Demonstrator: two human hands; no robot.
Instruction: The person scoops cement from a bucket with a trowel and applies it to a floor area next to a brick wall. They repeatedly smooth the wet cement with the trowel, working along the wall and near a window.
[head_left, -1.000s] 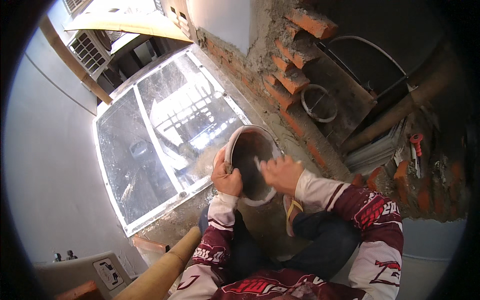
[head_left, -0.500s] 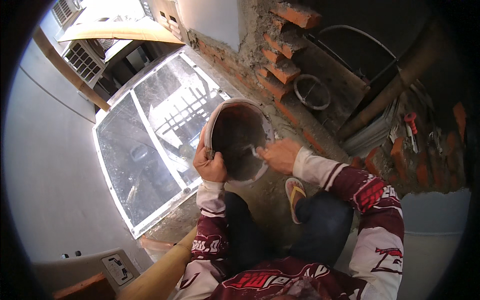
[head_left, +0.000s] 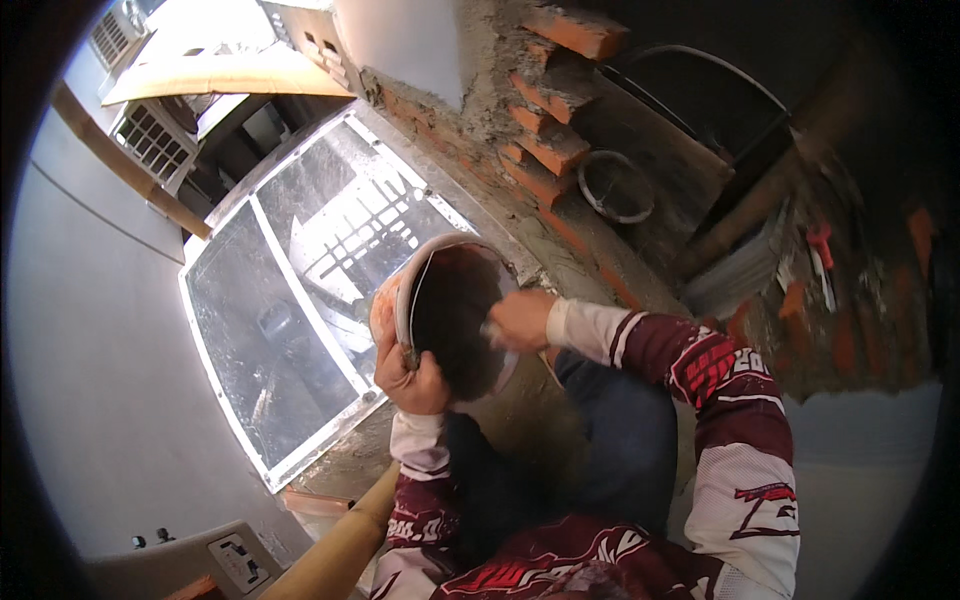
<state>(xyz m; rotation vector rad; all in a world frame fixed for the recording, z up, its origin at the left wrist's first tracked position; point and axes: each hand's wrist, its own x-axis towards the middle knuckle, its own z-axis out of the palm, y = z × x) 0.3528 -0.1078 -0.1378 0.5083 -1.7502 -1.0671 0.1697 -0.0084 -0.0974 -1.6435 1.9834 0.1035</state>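
Note:
My left hand [head_left: 412, 382] grips the rim of a mortar-stained bucket [head_left: 404, 300] at its left, near side. The bucket is tilted, its mouth toward me, and a thin wire handle [head_left: 418, 275] lies along the rim. Inside it is dark, so its contents cannot be made out. At the right of the mouth, my right hand [head_left: 522, 320] is closed round a hand tool with a light metal neck [head_left: 490, 330]. That tool's far end is lost in the dark bucket.
Left of the bucket lies a white-framed clear panel [head_left: 290, 290]. Broken bricks [head_left: 550, 150] jut from the wall ahead, with a round ring-shaped thing [head_left: 615, 187] beside them. A red-handled tool [head_left: 820, 250] rests among bricks at right. A bamboo pole [head_left: 350, 530] stands close at lower left.
The bucket has come lower and nearer to me, tipping more, with my left hand still on its rim. My right hand has shifted left and slightly down. The sandalled foot is now mostly hidden.

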